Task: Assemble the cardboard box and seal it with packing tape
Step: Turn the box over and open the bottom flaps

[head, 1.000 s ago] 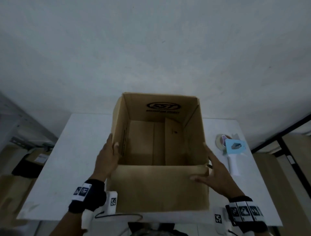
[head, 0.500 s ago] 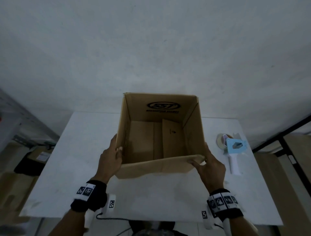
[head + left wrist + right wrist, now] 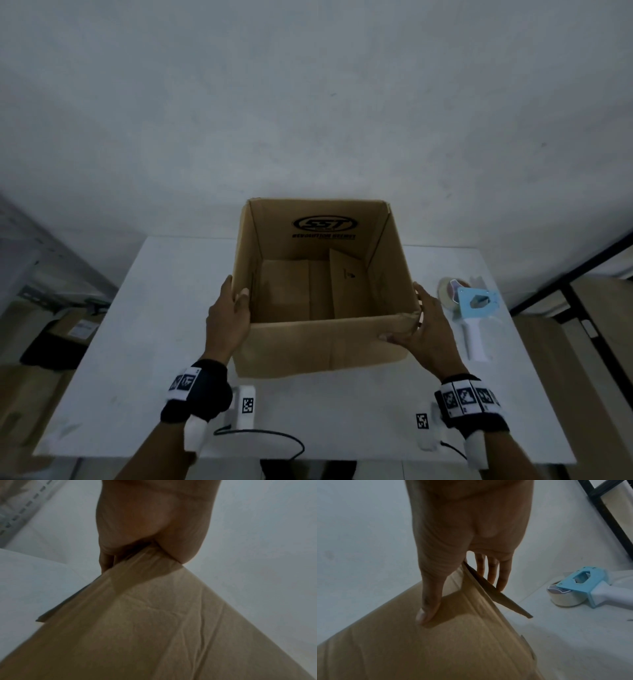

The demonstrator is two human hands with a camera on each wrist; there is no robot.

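An open-topped brown cardboard box (image 3: 325,342) stands on the white table (image 3: 154,342), with a black logo on its far inner wall. Inside, one bottom flap (image 3: 346,284) sticks up at the right. My left hand (image 3: 227,315) grips the near left corner, thumb over the rim and fingers outside. In the left wrist view the left hand (image 3: 150,520) pinches the box (image 3: 154,628) edge. My right hand (image 3: 424,329) clasps the near right corner. In the right wrist view its thumb (image 3: 428,608) presses the box (image 3: 436,642) near wall, with the other fingers along the side wall.
A blue-and-white tape dispenser (image 3: 474,308) with a roll of tape lies on the table right of the box, also the tape dispenser (image 3: 583,588) beside my fingers. A black cable (image 3: 260,435) runs along the table's front edge. Boxes (image 3: 78,329) sit on the floor at left.
The box has moved away from the table's front edge. It tipped toward me midway and now stands level. Both hands stayed at its near corners.
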